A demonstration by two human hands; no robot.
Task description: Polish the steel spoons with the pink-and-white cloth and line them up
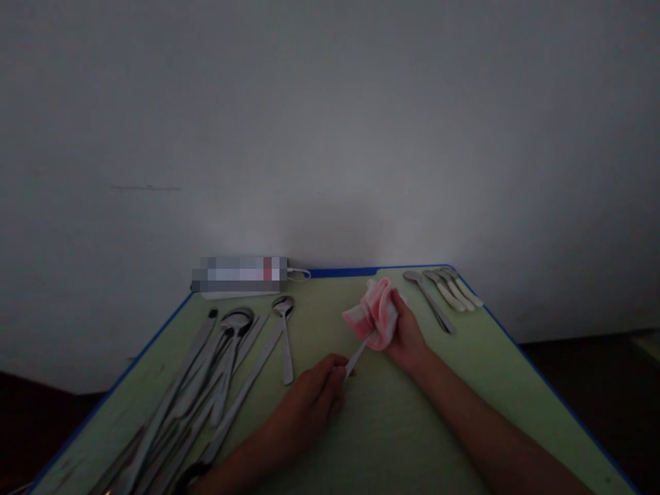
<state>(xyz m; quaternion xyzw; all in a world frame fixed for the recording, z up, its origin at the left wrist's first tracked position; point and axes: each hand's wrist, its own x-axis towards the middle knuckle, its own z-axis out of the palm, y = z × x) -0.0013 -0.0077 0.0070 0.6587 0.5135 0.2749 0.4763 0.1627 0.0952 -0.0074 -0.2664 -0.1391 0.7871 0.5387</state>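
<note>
My left hand [312, 399] is closed, pinching the near end of a thin utensil handle [357, 357] just above the green table [361, 440]. The handle's far end disappears into a pink and white cloth [375, 315]. My right hand [407, 337] is closed around that cloth, wrapping it over the utensil's hidden end. Both hands sit near the middle of the table, close together.
A pile of several long metal spoons and utensils [206, 385] lies on the left of the table. Several spoons, some with pale handles [446, 292], lie at the far right corner. A flat blurred object [240, 276] rests at the back edge against the wall.
</note>
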